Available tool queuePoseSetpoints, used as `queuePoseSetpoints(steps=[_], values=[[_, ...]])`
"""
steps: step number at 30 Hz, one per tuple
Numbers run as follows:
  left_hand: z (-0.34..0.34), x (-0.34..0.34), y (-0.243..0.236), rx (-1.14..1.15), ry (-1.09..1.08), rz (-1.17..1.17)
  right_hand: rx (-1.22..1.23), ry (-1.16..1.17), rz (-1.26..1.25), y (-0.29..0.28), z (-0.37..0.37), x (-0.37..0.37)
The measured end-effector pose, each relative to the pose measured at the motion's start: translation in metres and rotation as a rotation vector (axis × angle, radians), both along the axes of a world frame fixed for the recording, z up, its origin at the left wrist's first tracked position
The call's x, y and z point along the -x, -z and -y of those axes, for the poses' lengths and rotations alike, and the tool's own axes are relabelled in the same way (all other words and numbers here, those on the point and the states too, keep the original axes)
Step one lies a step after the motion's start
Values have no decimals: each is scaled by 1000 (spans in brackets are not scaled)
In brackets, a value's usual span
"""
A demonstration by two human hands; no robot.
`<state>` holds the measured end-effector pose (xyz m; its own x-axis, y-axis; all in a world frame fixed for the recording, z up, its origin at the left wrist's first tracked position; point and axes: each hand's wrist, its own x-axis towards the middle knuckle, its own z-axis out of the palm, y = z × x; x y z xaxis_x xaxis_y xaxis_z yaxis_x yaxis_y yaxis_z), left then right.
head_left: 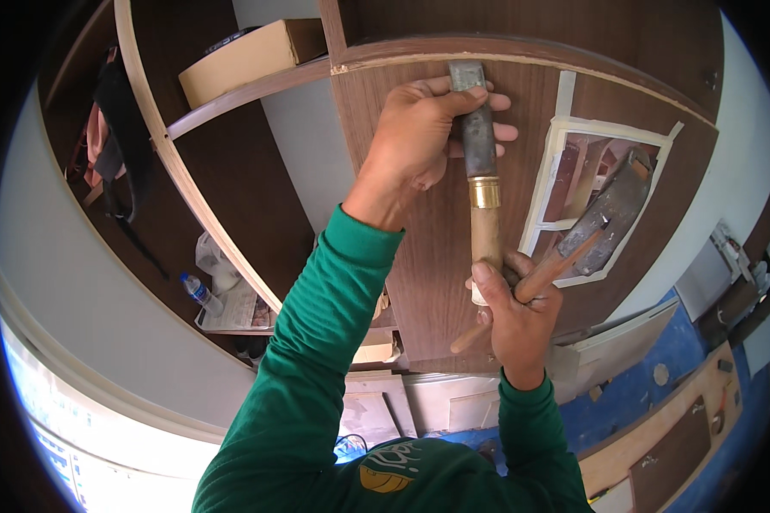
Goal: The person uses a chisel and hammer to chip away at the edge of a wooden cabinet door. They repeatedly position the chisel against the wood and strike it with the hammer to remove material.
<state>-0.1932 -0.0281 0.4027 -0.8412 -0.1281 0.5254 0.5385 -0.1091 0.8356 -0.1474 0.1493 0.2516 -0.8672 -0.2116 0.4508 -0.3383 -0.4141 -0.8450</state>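
Item: chisel (pixel 479 162), held upright against a brown wood panel (pixel 419 282). Long axis runs near vertical; steel blade at top touching the panel's upper edge, brass ferrule in the middle, pale wooden handle below

Left hand (pixel 423 137): grip closed round the dark steel shank, fingers wrapped across it, thumb side toward the panel. Nearer the blade end

Right hand (pixel 513 316): grip closed on both the chisel's handle butt and the wooden shaft of a hammer (pixel 603 222). Hammer head lies up and to the right of the hand, well apart from the chisel butt, over a cut-out edged with pale tape (pixel 543 184)

Look: blade grey and worn, ferrule bright yellow, handle light and smooth

Around: cardboard box (pixel 248 56) on a shelf upper left; plastic bottle (pixel 198 292) lower left; blue floor covering (pixel 650 376) lower right
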Motion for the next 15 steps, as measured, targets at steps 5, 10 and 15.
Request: queuePoseSetpoints(steps=[5, 10, 15], values=[[3, 1, -1, -14, 27, 3, -16, 11, -2, -3, -2, -5], [-1, 2, 0, -29, 11, -13, -38, 15, -4, -8, -11, -3], [-3, 1, -2, -35, -1, -15, 81, -17, 41, -5, -16, -4]])
